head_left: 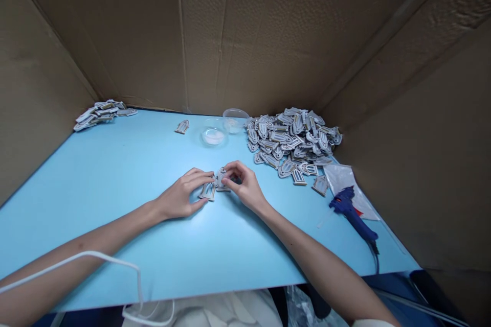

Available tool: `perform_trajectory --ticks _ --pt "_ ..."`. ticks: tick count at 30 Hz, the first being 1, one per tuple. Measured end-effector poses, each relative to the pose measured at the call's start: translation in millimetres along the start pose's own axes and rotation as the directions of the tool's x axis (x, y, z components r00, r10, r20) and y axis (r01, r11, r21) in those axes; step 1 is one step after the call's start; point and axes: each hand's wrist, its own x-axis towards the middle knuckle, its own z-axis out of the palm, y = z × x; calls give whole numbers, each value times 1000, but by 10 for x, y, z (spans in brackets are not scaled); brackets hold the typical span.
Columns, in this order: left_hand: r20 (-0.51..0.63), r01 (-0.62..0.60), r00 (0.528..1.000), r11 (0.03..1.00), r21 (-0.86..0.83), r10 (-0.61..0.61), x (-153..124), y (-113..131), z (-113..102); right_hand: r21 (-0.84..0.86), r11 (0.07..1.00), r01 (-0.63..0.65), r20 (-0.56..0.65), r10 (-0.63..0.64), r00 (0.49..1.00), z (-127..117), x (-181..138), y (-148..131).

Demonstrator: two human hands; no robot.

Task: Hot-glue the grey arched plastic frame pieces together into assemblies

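My left hand (183, 192) rests at the middle of the blue table, thumb and fingers closed around the edges of a small arched window-shaped piece (208, 192). Right beside it, a second arched piece (221, 178) lies close against the first, apparently touching. My right hand (245, 184) pinches that second piece from the right with thumb and forefinger. Its fingers hide part of the piece. Just beyond the hands stands a clear shallow dish (213, 136) with something white in it. One more arched piece (182, 126) lies alone farther back.
A large heap of arched pieces (291, 138) sits at the back right, a smaller stack (102, 114) at the back left. A clear round container (236, 118) stands behind the dish. At right a blue glue gun (352, 214) lies by a plastic bag (341, 176). Cardboard walls (245, 36) enclose the table (153, 265).
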Motion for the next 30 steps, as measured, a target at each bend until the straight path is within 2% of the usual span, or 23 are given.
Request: perform_trajectory --ticks 7,11,24,30 --pt "-32 136 990 991 12 -135 9 -3 19 -274 961 23 9 -21 1000 263 -36 -44" --pt "-10 170 986 985 22 -169 9 9 15 -395 918 27 46 -9 999 313 -34 -104" --pt "2 172 985 985 5 -172 6 1 13 -444 895 40 69 -10 998 327 -38 -111" --pt "-11 151 989 988 31 -151 4 -6 23 -473 874 110 111 -65 992 321 -43 -34"
